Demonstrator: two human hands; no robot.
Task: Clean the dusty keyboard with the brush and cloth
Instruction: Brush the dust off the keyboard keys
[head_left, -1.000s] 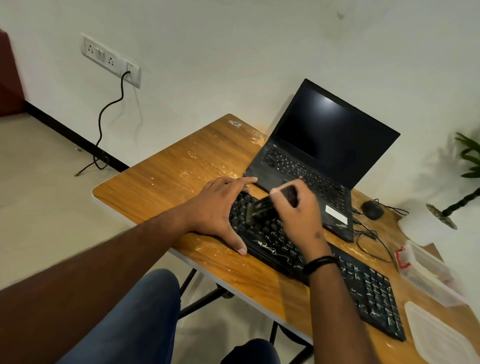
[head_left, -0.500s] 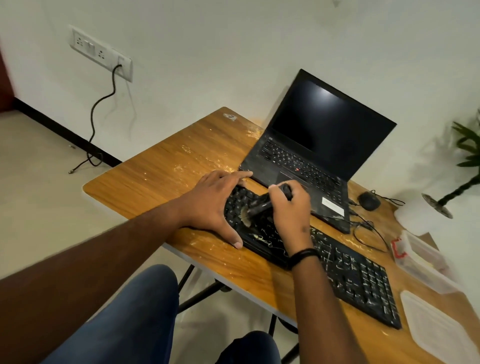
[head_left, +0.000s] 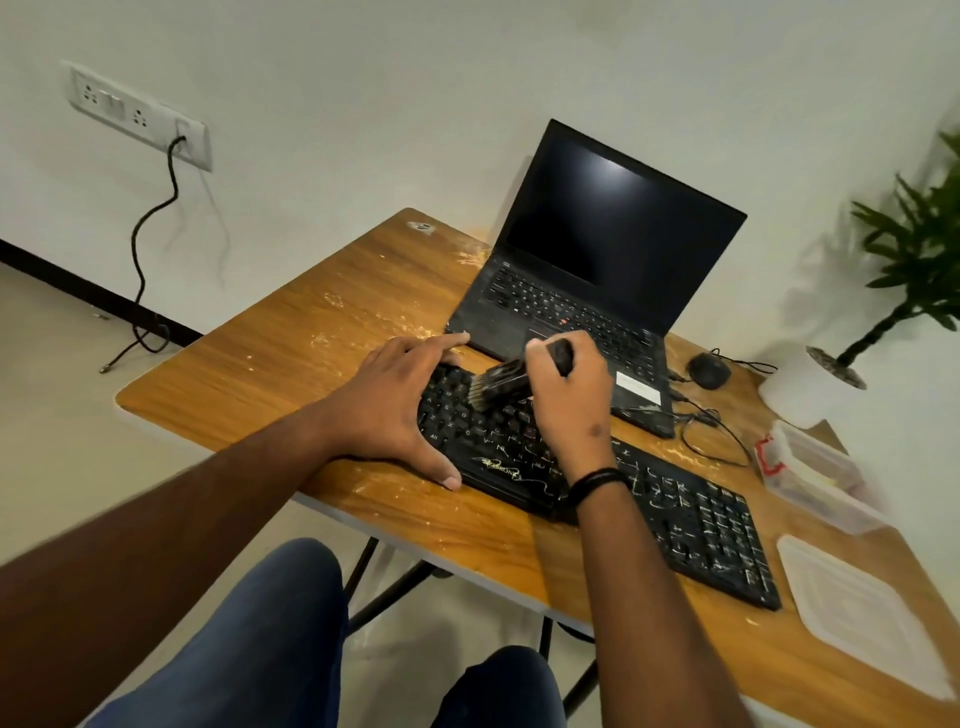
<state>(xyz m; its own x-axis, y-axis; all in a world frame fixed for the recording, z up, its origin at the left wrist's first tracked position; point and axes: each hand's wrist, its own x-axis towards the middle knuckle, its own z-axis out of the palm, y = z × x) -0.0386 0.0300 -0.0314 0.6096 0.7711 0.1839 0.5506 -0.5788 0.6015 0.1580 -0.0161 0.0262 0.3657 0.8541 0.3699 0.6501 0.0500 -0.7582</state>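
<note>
A black dusty keyboard (head_left: 691, 519) lies slantwise on the wooden table (head_left: 291, 364), speckled with pale dust. My left hand (head_left: 395, 410) rests flat on the keyboard's left end, fingers straight, thumb along the front edge. My right hand (head_left: 571, 395) grips the black handle of a brush (head_left: 498, 387). The brush's pale bristles touch the keys at the upper left of the keyboard. No cloth is in view.
An open black laptop (head_left: 597, 275) stands behind the keyboard, with a black mouse (head_left: 709, 370) and cables to its right. A clear plastic box (head_left: 815, 478) and its lid (head_left: 857, 608) lie at the table's right end. A potted plant (head_left: 914, 270) stands at far right.
The brush has swept a short way back and forth over the keyboard's left keys in my right hand. My left hand has stayed flat on the keyboard's left end. The camera shifted slightly.
</note>
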